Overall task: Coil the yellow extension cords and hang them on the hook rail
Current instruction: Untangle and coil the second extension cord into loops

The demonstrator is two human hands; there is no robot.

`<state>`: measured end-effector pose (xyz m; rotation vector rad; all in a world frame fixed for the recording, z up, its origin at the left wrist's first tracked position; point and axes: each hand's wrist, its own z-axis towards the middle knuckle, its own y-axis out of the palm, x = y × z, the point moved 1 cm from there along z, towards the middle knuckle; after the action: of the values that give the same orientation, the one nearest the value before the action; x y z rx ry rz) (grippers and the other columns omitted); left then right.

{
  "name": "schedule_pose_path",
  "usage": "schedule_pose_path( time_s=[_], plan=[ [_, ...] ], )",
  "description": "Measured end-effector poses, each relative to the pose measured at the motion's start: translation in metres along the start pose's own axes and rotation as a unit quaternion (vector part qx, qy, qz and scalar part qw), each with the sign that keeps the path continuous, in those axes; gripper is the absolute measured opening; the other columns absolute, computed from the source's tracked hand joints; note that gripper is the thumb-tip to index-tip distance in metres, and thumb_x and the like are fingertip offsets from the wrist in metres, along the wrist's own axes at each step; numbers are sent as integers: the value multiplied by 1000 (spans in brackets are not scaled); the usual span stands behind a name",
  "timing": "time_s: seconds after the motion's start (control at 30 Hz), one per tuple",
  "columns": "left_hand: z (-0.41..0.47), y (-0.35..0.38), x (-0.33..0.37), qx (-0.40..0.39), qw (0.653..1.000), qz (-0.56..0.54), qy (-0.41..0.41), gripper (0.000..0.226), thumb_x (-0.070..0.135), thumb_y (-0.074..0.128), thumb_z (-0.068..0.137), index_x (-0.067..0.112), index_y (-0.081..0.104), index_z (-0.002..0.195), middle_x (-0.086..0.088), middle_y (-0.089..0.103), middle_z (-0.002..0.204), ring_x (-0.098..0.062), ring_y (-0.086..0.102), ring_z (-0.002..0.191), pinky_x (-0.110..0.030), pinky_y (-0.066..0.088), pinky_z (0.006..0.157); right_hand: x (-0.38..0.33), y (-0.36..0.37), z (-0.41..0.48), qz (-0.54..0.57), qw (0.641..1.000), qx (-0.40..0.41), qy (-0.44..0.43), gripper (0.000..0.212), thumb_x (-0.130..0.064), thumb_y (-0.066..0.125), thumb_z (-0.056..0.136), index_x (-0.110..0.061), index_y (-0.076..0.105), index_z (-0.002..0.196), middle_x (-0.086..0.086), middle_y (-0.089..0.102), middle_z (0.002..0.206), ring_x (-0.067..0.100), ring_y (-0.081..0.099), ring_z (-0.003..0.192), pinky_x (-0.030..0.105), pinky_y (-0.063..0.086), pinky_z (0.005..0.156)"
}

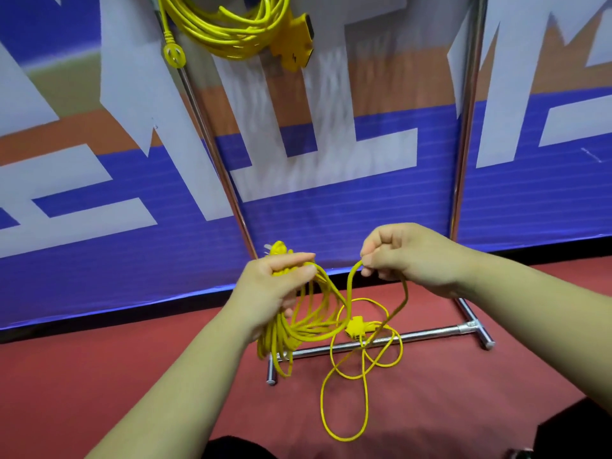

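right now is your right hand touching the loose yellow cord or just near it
Touching. The head view shows the right hand pinching a strand of the yellow cord between curled fingers, with no gap.

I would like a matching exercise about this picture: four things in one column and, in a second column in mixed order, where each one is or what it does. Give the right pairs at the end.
Column 1
1. finished coil
2. left hand
3. right hand
4. socket block

Column 2
A. pinches a single strand
B. is low down, near the base bar
C. hangs at the top of the rack
D. holds a bundle of loops

Pairs: 1-C, 2-D, 3-A, 4-B
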<state>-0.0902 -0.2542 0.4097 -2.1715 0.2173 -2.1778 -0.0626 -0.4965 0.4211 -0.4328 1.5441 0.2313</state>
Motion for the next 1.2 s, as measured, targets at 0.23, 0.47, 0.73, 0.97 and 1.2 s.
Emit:
schedule_pose_path(
  time_s=[0.23, 0.47, 0.73, 0.97, 1.2],
  plan=[
    [-6, 47, 4, -132, 988, 65, -39, 31, 20, 77, 86, 16, 74, 117, -8, 42, 59, -18, 34, 46, -27, 40, 45, -15, -2, -9, -43, 998, -11, -46, 8, -3, 67, 90, -10, 62, 89, 10, 73, 76, 18, 62, 72, 26, 50, 69],
    [-6, 70, 12, -162, 986, 16, -46, 22, 26, 81, 79, 15, 79, 98, -11, 38, 69, -19, 34, 49, -28, 40, 46, -19, -19, -20, -55, 996, 19, -66, 6, -8, 69, 91, -8, 63, 90, 9, 73, 74, 12, 60, 66, 25, 49, 68],
    [-2, 82, 13, -138, 990, 43, -5, 14, 17, 65, 97, 4, 68, 91, -4, 44, 65, -15, 36, 46, -28, 44, 46, -18, -33, -26, -116, 990, 34, -76, 11, -13, 68, 92, -8, 59, 92, 0, 69, 67, 7, 57, 58, 23, 46, 63],
    [22, 30, 17, 104, 989, -105, 22, 11, 14, 53, 103, 10, 62, 97, -1, 49, 70, -8, 38, 43, -22, 40, 39, 9, -43, -19, -161, 986, -47, -25, 13, -7, 59, 96, -8, 46, 92, 5, 68, 74, 14, 62, 67, 34, 49, 69],
    [25, -52, 10, 302, 924, -228, 50, 23, 21, 48, 106, 16, 58, 85, 2, 47, 69, -7, 40, 44, -20, 41, 42, 48, -62, -13, -173, 978, -91, 72, 15, 1, 57, 95, -8, 48, 89, 5, 67, 72, 28, 62, 77, 43, 46, 73]
  ],
)
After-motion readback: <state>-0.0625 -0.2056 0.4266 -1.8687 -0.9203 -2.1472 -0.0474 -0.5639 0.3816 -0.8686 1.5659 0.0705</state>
